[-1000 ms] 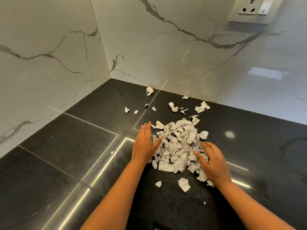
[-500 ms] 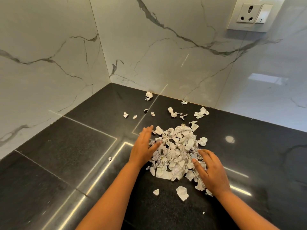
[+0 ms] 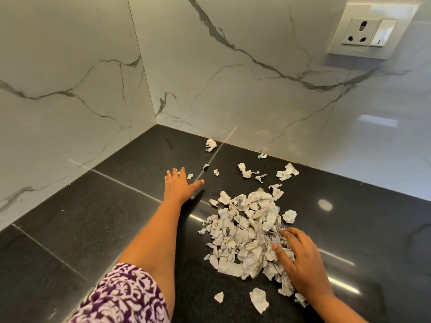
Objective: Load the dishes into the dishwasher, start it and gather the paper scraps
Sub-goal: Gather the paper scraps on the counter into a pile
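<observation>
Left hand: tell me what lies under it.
The left hand is spread, fingers straight, over the black counter. One small paper scrap shows just beside its fingertips. The palm and fingers cover anything beneath them, so whether more paper lies there cannot be seen.

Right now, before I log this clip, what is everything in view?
Heap of torn white paper scraps: one, white-grey, middle of the counter.
Loose torn paper scraps: roughly ten, white, mostly between heap and back wall, two nearer the person.
Polished black stone countertop: one, black, fills the corner.
Veined marble wall panels: several, white with grey veins, behind and left.
Socket-and-switch plate: one, white, upper right wall.
Patterned sleeve: one, purple and white, left arm.
Left hand: fingers straight, by the far scraps.
Right hand: resting on the heap's near right edge.
</observation>
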### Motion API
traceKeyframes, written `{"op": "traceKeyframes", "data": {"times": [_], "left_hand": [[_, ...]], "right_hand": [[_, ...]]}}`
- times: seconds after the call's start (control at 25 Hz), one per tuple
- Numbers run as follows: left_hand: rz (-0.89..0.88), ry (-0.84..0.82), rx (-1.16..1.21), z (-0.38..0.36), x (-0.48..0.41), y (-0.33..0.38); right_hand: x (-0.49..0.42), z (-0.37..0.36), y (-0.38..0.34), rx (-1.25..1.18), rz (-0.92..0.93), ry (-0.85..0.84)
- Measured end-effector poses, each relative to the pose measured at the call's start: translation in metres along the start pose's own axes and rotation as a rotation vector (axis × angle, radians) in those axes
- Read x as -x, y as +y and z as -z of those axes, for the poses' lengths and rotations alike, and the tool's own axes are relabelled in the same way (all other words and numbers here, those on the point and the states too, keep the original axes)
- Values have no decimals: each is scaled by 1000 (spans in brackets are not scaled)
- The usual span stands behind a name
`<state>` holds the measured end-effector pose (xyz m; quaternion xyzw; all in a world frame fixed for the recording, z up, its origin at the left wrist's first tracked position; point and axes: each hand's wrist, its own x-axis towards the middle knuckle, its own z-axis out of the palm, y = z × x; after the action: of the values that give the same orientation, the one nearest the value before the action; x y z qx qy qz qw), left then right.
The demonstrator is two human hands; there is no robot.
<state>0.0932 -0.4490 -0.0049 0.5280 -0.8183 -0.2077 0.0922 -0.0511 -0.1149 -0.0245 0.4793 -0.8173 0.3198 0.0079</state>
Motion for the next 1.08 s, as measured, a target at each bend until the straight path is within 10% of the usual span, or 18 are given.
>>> {"op": "traceKeyframes", "data": {"times": [0.28, 0.48, 0.68, 0.84, 1.08], "left_hand": [[-548, -1, 157, -18, 26, 33], [-298, -80, 2, -20, -15, 30], [-452, -118, 136, -23, -30, 44], [-434, 131, 71, -23, -53, 58], [-228, -99, -121, -28, -109, 81]], "right_hand": [[0, -1, 2, -19, -28, -13], [3, -2, 2, -3, -72, -40], [0, -4, 3, 21, -63, -54], [2, -5, 3, 48, -38, -50], [-3, -5, 6, 51, -4, -12]]}}
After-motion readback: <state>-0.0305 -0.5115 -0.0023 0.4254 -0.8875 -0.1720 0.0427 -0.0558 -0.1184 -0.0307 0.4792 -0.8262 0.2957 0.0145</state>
